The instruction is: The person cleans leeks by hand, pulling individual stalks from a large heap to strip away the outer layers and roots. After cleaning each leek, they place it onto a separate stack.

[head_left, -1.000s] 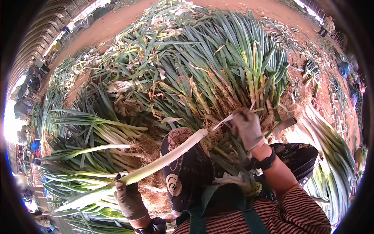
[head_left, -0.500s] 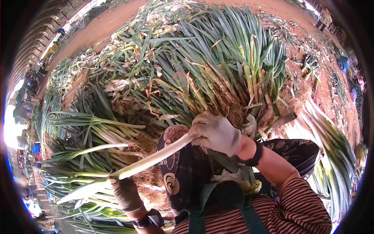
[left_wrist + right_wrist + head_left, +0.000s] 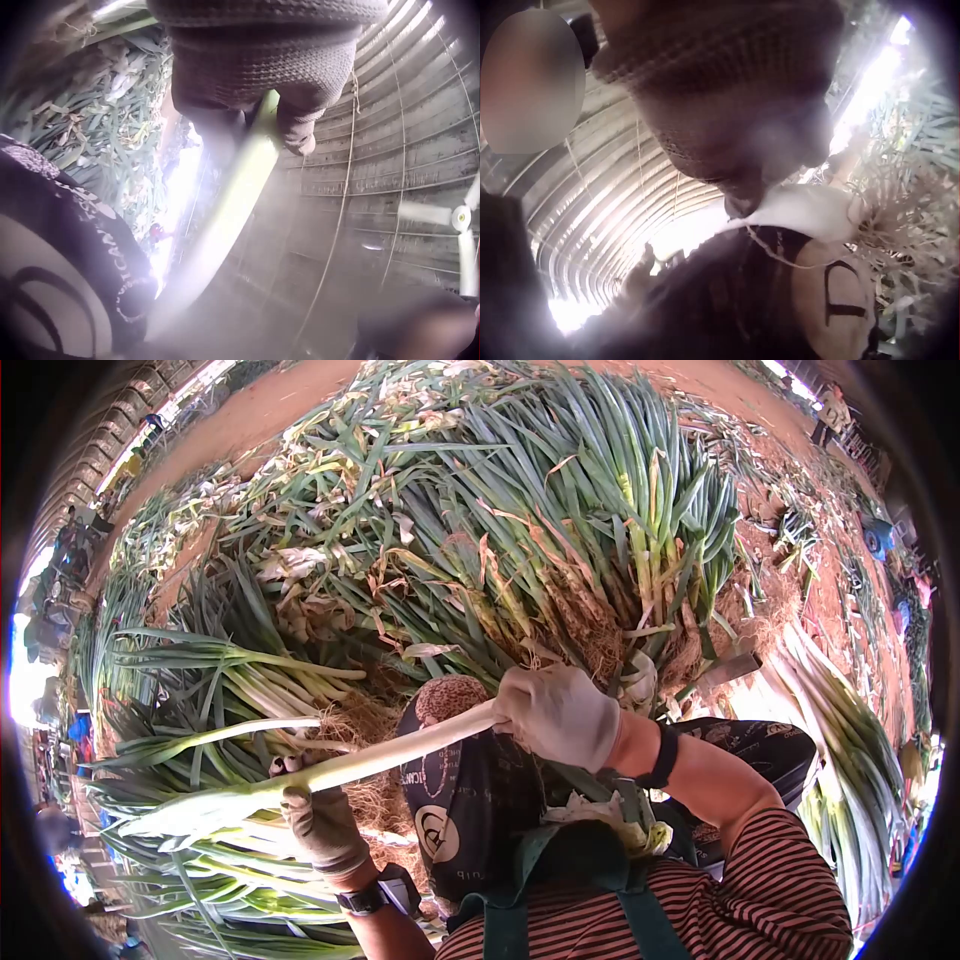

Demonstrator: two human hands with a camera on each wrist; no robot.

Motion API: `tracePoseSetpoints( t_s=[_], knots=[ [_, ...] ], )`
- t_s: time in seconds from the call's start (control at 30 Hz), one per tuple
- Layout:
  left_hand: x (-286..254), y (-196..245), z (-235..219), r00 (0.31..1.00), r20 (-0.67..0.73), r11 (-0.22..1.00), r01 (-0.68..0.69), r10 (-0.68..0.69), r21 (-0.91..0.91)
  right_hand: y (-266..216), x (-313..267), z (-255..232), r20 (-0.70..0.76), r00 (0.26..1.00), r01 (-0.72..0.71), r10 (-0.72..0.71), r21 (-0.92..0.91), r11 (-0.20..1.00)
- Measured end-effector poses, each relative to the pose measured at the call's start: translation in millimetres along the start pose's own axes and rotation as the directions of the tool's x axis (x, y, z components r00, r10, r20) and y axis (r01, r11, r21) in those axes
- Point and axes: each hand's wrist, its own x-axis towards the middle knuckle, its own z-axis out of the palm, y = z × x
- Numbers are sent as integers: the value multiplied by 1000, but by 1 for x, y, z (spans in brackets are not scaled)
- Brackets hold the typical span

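Gripping a leek [image 3: 400,750] stretched slantwise between the closed right hand [image 3: 558,716] at its pale end [image 3: 480,720] and the closed left hand [image 3: 324,826] nearer its leaves [image 3: 190,810].

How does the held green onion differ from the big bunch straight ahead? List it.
The held green onion is one stalk; the big bunch has many. The held green onion's shaft looks pale and smooth; the big bunch's bases are browned and ragged. Both show green.

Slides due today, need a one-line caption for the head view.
Gloved left hand and right hand grip a long pale stalk aslant, before a heap of leafy green plants.
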Motion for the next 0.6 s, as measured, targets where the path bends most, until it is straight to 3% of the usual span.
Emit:
tracePoseSetpoints(
  t_s=[0.03, 0.07, 0.17, 0.3, 0.37, 0.47, 0.5, 0.57, 0.6],
  knots=[
    [0, 0, 1, 997, -71, 999, -3, 6, 48, -5, -2, 0, -6, 999, 43, -45, -143, 989],
    [1, -1, 5, 996, -77, 997, -27, 33, 78, -5, -2, 6, -163, 976, 116, -148, -189, 975],
    [3, -4, 18, 971, -241, 995, 12, 13, 102, -6, -3, 10, -214, 970, 95, -116, -106, 990],
    [3, -4, 50, 954, -281, 971, -33, 101, 237, -9, 6, 0, -118, 985, -103, 124, 170, 980],
    [-1, -2, 77, 977, -178, 981, -83, 114, 178, -6, 6, 5, -22, 973, -212, 229, 302, 929],
    [-1, -2, 64, 989, -113, 981, -73, 95, 180, -4, -4, 14, -105, 989, -86, 104, 164, 983],
    [1, -2, 58, 991, -104, 979, -59, 81, 196, -8, -8, 13, -136, 990, -19, 23, 37, 999],
    [-2, -6, 47, 984, -144, 979, -74, 102, 188, -18, -19, 10, -167, 976, 104, -143, -221, 970],
    [-2, -6, 50, 979, -176, 979, -74, 108, 192, -16, -23, 9, -174, 965, 156, -198, -229, 961]
  ],
)
